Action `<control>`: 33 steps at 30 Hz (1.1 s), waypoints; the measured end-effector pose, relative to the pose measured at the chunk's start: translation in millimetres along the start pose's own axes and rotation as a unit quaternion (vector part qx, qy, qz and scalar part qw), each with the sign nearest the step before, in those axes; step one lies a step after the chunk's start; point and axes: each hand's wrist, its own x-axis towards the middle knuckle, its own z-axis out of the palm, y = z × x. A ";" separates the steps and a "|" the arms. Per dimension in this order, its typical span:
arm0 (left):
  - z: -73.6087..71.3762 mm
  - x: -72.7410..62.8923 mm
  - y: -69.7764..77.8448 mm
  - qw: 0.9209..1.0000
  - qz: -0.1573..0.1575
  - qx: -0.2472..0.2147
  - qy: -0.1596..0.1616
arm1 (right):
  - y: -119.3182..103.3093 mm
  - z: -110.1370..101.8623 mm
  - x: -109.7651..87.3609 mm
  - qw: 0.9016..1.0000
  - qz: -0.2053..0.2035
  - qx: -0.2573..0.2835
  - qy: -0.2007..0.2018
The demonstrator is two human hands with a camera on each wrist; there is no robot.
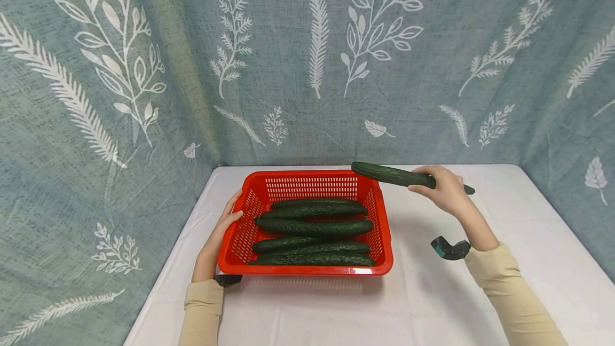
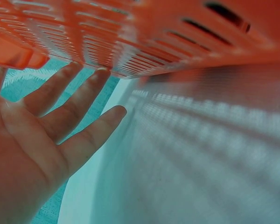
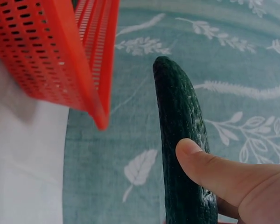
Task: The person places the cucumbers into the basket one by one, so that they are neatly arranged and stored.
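My right hand (image 1: 444, 190) holds a long dark green cucumber (image 1: 391, 175) in the air, just right of and above the basket's back right corner. In the right wrist view the thumb (image 3: 196, 161) presses on the cucumber's side; the other fingers are mostly hidden behind it. My left hand (image 1: 229, 220) rests at the left side of a red perforated plastic basket (image 1: 307, 269). In the left wrist view its fingers (image 2: 79, 109) are straight and spread, with some tips touching the basket's outer wall. Several cucumbers (image 1: 314, 227) lie crosswise inside the basket.
A white cloth (image 1: 423, 303) covers the table beneath the basket. Blue-green curtains (image 1: 298, 127) with white leaf prints hang behind and at both sides. A black device (image 1: 450, 249) sits at my right wrist, another (image 1: 228, 280) at my left.
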 end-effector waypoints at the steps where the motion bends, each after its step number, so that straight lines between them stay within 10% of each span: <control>1: 0.5 -0.6 0.8 1.000 -0.003 -0.003 -0.003 | -1.1 0.7 0.3 1.000 -0.002 0.002 0.001; 33: -1.3 6.0 -3.1 1.000 0.015 0.024 0.012 | -41.8 39.7 12.6 0.996 -0.065 0.053 -0.012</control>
